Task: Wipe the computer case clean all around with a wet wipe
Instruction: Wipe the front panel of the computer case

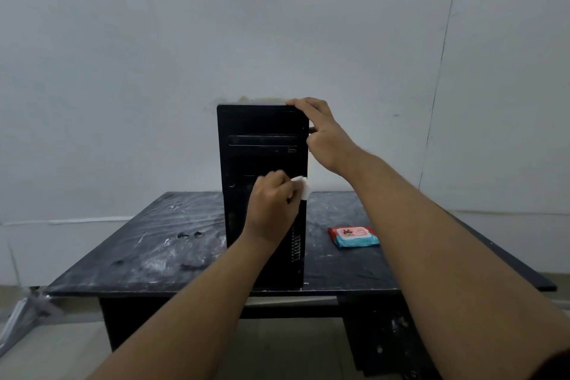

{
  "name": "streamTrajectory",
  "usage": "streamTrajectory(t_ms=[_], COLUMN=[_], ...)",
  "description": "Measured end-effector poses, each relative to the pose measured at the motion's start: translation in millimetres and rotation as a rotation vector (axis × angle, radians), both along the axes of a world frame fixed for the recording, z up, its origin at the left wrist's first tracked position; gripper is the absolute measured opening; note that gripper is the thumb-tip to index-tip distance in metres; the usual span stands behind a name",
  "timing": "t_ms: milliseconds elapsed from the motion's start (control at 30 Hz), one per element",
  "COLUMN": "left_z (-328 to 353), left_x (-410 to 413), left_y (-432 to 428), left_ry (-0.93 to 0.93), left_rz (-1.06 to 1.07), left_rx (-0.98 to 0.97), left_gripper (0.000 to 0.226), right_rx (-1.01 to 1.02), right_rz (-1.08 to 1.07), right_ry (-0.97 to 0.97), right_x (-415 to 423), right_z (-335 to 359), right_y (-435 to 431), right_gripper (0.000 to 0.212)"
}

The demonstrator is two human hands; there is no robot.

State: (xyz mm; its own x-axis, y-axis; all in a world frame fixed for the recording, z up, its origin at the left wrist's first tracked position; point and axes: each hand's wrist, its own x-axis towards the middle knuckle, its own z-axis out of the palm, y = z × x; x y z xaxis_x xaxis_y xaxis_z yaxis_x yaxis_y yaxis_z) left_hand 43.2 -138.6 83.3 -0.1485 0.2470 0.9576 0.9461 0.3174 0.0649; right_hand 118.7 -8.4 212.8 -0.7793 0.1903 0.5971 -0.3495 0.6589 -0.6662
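Observation:
A black computer case (246, 139) stands upright on a dark table (148, 244), its front panel facing me. My left hand (273, 205) grips a folded white wet wipe (301, 187) and holds it against the front panel near its right edge, about mid-height. My right hand (324, 133) rests on the case's top right corner, fingers over the top and thumb against the right side.
A red and blue pack of wet wipes (353, 236) lies flat on the table to the right of the case. The tabletop is scuffed with white marks. A grey wall stands close behind the case. Pale floor shows below the table.

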Motion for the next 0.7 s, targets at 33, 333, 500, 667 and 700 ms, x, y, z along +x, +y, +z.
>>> streamTrajectory(t_ms=[33,333,500,667,700], left_z=[-12,0,39,30,27], left_x=[0,-4,-2,-1,-2], left_y=[-2,-11,-24,-37,-38], left_ry=[-0.049,-0.062,-0.159,-0.37,-0.366], left_rz=[0.003,0.058,0.098,-0.116,-0.131], left_rx=[0.015,0.024,0.16,0.255,0.247], left_gripper=[0.007,0.01,0.011,0.012,0.016], right_rx=[-0.001,0.072,0.421,0.743,0.784], right_rz=[0.005,-0.033,-0.372,-0.546,-0.529], right_ry=[-0.005,0.01,0.044,0.5,0.529], right_x=[1,7,9,6,3], right_z=[0,-2,-11,-64,-76], right_y=[-1,-8,-25,-53,-54], right_gripper=[0.092,0.092,0.092,0.046,0.033])
